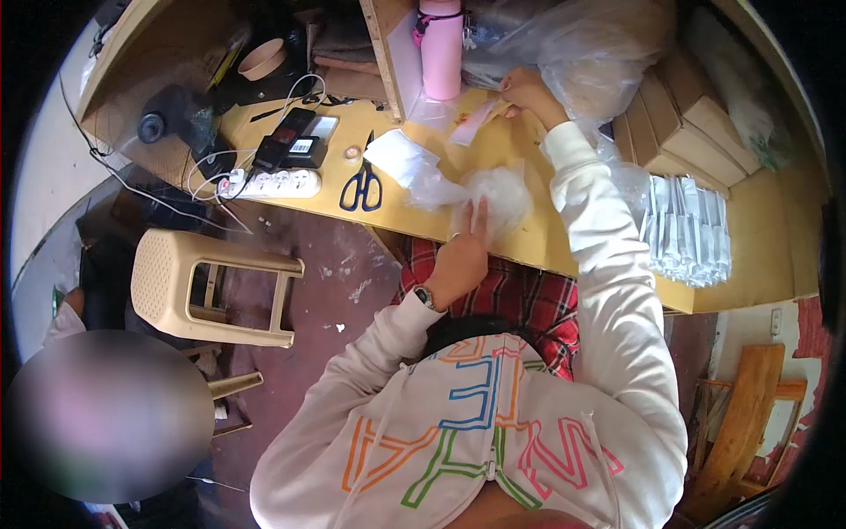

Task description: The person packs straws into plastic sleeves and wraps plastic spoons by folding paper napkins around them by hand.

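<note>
In the head view, I work with both hands at a yellow counter (768,231). My left hand (461,267), a watch (425,297) at the wrist, sets two outstretched fingers on a crumpled bundle of clear plastic (502,196) near the counter's front edge, the other fingers curled in; the contact looks like a light, steadying press rather than a grip. My right hand (526,92) reaches farther back and pinches one end of a pale pink strip (474,122), which slants down toward the counter just beside a pink bottle (441,53). Whether the strip's lower end touches the counter, I cannot tell.

To the left of the plastic bundle lies a white sheet (398,155), with a pair of scissors (361,189) and a small roll of tape (352,153) beyond it. Past them sits a white power strip (275,183). On my right, a row of white packets (687,231) stands near cardboard boxes (674,128).

The handling in progress, I judge, is a two-handed one: the strip calls for a firm fingertip pinch, and lifting the filmy plastic would call for the left fingers to close around a fold, as it could slip or cling.
</note>
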`<state>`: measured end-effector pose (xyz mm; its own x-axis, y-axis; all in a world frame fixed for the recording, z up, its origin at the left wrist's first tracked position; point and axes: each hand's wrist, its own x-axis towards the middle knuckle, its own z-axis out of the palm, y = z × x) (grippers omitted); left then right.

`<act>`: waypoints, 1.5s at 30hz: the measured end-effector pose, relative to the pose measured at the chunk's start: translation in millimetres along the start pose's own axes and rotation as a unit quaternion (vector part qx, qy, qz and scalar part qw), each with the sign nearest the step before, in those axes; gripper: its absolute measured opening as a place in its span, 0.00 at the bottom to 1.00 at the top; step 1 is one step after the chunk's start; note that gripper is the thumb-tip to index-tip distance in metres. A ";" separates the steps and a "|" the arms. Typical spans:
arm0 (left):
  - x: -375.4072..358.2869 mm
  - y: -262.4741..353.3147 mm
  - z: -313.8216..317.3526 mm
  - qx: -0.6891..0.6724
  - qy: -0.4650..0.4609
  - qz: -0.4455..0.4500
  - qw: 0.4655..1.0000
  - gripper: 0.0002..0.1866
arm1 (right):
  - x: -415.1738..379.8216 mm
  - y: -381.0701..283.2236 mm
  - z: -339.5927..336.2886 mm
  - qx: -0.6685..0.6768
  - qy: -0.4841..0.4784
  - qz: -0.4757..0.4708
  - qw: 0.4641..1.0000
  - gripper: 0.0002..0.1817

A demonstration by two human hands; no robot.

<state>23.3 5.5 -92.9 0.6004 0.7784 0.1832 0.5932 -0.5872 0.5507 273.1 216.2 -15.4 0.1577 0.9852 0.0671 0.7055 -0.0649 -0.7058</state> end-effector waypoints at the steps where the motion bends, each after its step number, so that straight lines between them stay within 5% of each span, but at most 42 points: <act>1: -0.1 1.2 -3.4 -0.002 -0.006 -0.005 1.000 0.45 | -12.1 -11.2 -7.2 -0.013 0.008 -0.010 1.000 0.04; 5: 3.1 7.4 -22.5 -0.025 -0.008 -0.025 0.999 0.45 | -47.1 -42.1 -37.1 0.057 -0.042 0.032 0.997 0.07; 11: 3.9 15.7 -35.0 -0.022 -0.031 -0.033 0.999 0.43 | -55.6 -26.1 -51.0 -0.106 -0.153 0.053 0.981 0.10; 14: 5.4 23.4 -52.3 -0.037 -0.055 -0.028 0.997 0.41 | -77.0 -16.4 -64.6 -0.017 -0.229 0.057 0.972 0.14; 16: 5.7 30.5 -64.7 -0.006 -0.068 -0.020 0.997 0.39 | -90.1 -20.7 -77.2 -0.061 -0.220 0.065 0.971 0.14; 19: 1.3 23.5 -66.7 0.164 0.063 0.101 0.979 0.32 | -109.1 -17.3 -87.8 -0.109 -0.192 0.066 0.973 0.14; 22: 13.1 25.1 -90.4 0.187 0.084 0.121 0.971 0.24 | -125.6 1.1 -98.3 -0.176 -0.180 0.059 0.966 0.16; 25: 72.9 16.3 -86.6 -0.003 0.076 0.145 0.987 0.20 | -162.0 9.7 -99.8 -0.201 -0.154 0.087 0.963 0.19; 28: 159.4 -25.0 -30.9 0.020 0.095 0.198 0.975 0.29 | -182.2 51.6 -85.1 -0.213 -0.048 -0.082 0.972 0.20; 30: 196.4 -43.5 4.6 0.109 -0.130 0.077 0.983 0.42 | -193.9 46.2 -86.5 -0.188 -0.035 -0.055 0.980 0.21; 33: 198.3 -26.1 26.1 0.168 -0.152 0.001 0.974 0.49 | -216.0 39.3 -88.0 -0.187 0.027 -0.058 0.980 0.21; 45: 226.1 -23.9 -1.7 0.276 -0.237 -0.028 0.931 0.44 | -263.9 36.5 -65.9 -0.053 0.103 -0.022 0.993 0.22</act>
<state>143.9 196.0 -63.3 0.6521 0.7021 -0.2861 0.7369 -0.6757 0.0215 302.7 -56.6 -12.4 0.2560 0.9347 0.2467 0.7813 -0.0497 -0.6222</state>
